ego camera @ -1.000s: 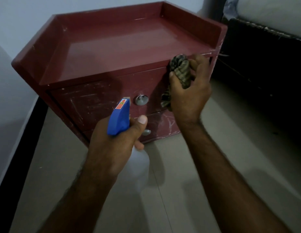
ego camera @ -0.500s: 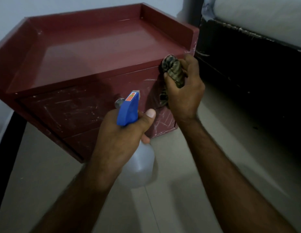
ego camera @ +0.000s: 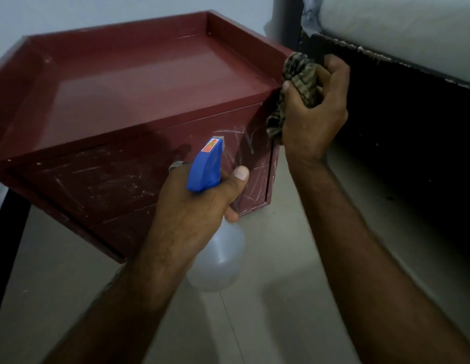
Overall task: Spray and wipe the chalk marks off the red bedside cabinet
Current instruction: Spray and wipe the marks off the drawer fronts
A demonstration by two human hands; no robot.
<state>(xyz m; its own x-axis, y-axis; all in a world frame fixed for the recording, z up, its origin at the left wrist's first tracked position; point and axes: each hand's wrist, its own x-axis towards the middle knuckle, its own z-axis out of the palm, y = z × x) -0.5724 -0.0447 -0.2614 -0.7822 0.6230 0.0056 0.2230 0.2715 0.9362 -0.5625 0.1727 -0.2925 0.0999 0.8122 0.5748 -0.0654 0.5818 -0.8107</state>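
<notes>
Nearest the camera, at about 6 o'clock, a spray bottle (ego camera: 220, 261) is gripped by the left hand (ego camera: 192, 214). Its fingers are curled round the neck and the thumb is laid beside the blue trigger head, which is aimed at the drawer fronts. Whether the trigger is being squeezed cannot be told.

Just beyond, from 9 to 12 o'clock, the red cabinet (ego camera: 150, 82) is set on the pale floor (ego camera: 281, 298). White chalk marks (ego camera: 244, 143) are scrawled across both drawer fronts, thickest toward the right edge.

At 1 o'clock a checked cloth (ego camera: 299, 77) is bunched in the right hand (ego camera: 315, 114), which is closed round it and pressed to the cabinet's front right corner. Farther off, at 2 o'clock, a dark bed frame (ego camera: 386, 114) is seen.

Wiping at that corner is judged to be the step in hand, with most marks left. A spray onto the marks is called for next, then firm cloth strokes across the drawers.
</notes>
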